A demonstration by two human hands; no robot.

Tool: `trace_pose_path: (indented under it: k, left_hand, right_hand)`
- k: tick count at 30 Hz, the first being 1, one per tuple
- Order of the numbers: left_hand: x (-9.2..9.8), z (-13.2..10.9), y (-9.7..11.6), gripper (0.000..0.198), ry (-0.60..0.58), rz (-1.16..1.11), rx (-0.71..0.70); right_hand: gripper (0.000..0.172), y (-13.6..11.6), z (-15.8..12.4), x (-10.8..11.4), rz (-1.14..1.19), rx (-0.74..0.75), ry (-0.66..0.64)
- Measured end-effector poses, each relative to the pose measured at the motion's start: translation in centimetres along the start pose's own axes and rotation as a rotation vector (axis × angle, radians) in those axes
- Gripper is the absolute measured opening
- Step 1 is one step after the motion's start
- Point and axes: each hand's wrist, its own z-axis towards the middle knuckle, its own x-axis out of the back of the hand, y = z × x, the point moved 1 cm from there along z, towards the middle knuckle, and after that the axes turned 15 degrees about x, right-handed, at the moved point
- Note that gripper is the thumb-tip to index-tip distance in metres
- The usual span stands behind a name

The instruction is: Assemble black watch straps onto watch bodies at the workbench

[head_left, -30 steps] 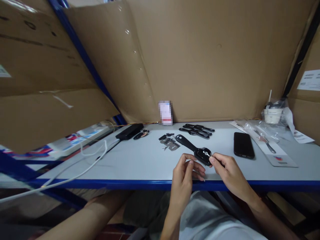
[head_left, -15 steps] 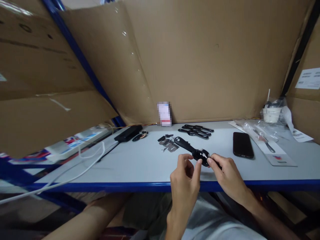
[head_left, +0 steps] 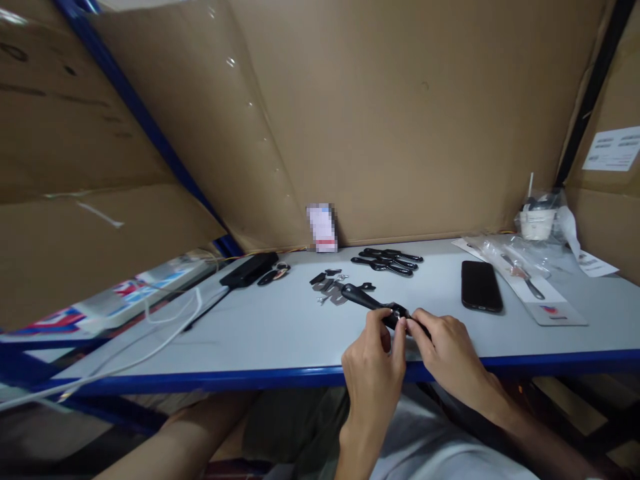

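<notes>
A long black tool with a rounded handle and a wider middle part is held just above the table's front edge. My left hand is closed at that middle part, thumb and index fingertips meeting close to small shiny pieces on it. What those fingertips pinch is too small to make out. My right hand grips the tool's near end, its thumb beside the left thumb. Flat grey and black pieces lie beyond the handle, with small silvery bits by them. Several similar long black parts are stacked farther back.
A dark phone lies right of my hands, beside a packaged tool on a card. A bagged cup stands at the back right. Left are a black box-like device, keys and a white cable. Cardboard walls the back.
The black tool has tilted and come lower, nearer the table's front edge. My left thumb and fingers have closed in on its middle part, nearer my right hand. The view has shifted slightly.
</notes>
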Motion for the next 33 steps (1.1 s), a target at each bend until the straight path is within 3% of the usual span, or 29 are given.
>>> trace_pose_path:
  k: [4, 12, 16, 19, 24, 26, 29, 33]
  left_hand:
    - [0.0, -0.1, -0.7, 0.017, -0.01, -0.037, -0.095]
    - [0.9, 1.3, -3.1, 0.033, -0.108, 0.023, -0.354]
    - [1.0, 1.8, -3.5, 0.035, -0.154, 0.046, -0.404]
    - [1.1, 1.9, -3.4, 0.03, -0.21, -0.049, -0.312]
    - [2.1, 2.1, -3.2, 0.022, -0.16, -0.378, 0.076]
    - [2.4, 2.2, -3.2, 0.021, -0.183, -0.463, 0.172]
    - [2.5, 2.4, -3.2, 0.023, -0.233, -0.48, 0.227]
    - [2.2, 2.5, -3.1, 0.025, -0.274, -0.375, 0.185]
  right_hand:
    - [0.029, -0.1, 0.0, 0.1, -0.004, 0.005, -0.031]
    - [0.028, -0.3, 0.1, 0.4, -0.021, -0.002, -0.09]
    - [0.028, -0.3, 0.2, 0.4, -0.054, 0.008, -0.114]
    - [0.027, -0.3, 0.3, 0.5, -0.046, -0.006, -0.126]
    - [0.029, -0.3, 0.2, 0.5, -0.029, -0.008, -0.125]
    - [0.029, -0.3, 0.2, 0.4, -0.038, -0.007, -0.12]
    - [0.029, -0.4, 0.3, 0.4, -0.051, -0.018, -0.124]
    - [0.027, -0.2, 0.5, 0.8, -0.134, -0.056, -0.142]
